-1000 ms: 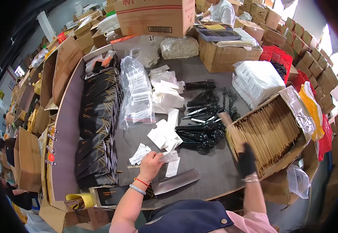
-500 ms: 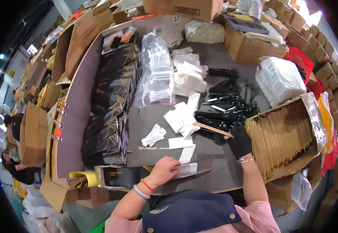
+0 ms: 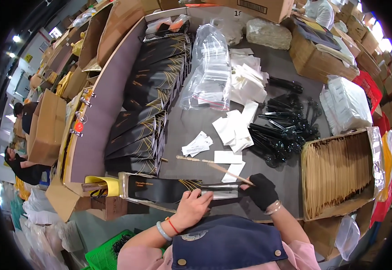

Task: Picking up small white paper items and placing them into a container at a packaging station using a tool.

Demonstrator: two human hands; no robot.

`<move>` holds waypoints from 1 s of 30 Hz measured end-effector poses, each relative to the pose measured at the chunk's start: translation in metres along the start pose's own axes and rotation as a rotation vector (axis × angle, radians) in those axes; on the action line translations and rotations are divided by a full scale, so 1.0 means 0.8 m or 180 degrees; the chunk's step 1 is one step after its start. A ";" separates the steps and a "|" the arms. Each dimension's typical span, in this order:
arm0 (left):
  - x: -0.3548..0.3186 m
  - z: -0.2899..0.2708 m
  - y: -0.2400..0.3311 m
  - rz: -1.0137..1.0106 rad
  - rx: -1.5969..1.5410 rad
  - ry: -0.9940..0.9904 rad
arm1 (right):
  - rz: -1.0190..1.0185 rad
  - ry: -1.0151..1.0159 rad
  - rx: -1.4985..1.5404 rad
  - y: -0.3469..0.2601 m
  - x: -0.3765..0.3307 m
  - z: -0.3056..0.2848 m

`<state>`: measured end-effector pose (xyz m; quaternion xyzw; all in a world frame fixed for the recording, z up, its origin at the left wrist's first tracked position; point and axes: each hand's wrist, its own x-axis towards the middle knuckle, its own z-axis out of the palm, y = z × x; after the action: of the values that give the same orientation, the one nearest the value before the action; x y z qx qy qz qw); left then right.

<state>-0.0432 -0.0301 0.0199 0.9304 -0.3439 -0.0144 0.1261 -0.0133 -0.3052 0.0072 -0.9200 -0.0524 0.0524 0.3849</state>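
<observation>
A black pouch [image 3: 153,191] with gold lines lies flat along the near edge of the table. My bare left hand [image 3: 193,208] has its curled fingers on the pouch's right part, next to a clear section. There a white packet [image 3: 225,193] shows. My right hand [image 3: 260,192], in a black glove, closes on thin wooden chopsticks [image 3: 226,172], which slant up to the left above loose white cards [image 3: 228,156]. That hand is at the pouch's right end. Whether its fingers touch the pouch, I cannot tell.
Black plastic spoons [image 3: 275,139] lie in a heap beyond my right hand. To its right stands a carton packed with wooden sticks [image 3: 340,175]. More black pouches [image 3: 135,119] overlap in a row at left, beside a clear bag of white packets [image 3: 211,74]. A yellow holder [image 3: 103,185] hangs at the near left.
My right hand has come from beside the stick carton to the pouch's right end, carrying the chopsticks. My left hand stays at the pouch. The whole view has shifted.
</observation>
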 end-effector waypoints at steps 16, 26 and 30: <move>0.037 -0.003 -0.015 -0.0388 -0.0666 0.0227 | -0.1362 -0.0525 0.0165 -0.016 0.001 0.047; 0.053 0.007 -0.015 -0.0093 -0.0192 0.0231 | -0.0420 -0.0420 0.1224 -0.045 -0.005 0.056; 0.057 0.002 -0.010 -0.0139 -0.0279 -0.0147 | 0.0127 -0.0702 0.1177 -0.066 0.002 0.053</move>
<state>-0.0036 -0.0538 0.0193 0.9307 -0.3253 -0.0537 0.1584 -0.0208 -0.2383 0.0150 -0.8233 -0.0655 0.1691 0.5379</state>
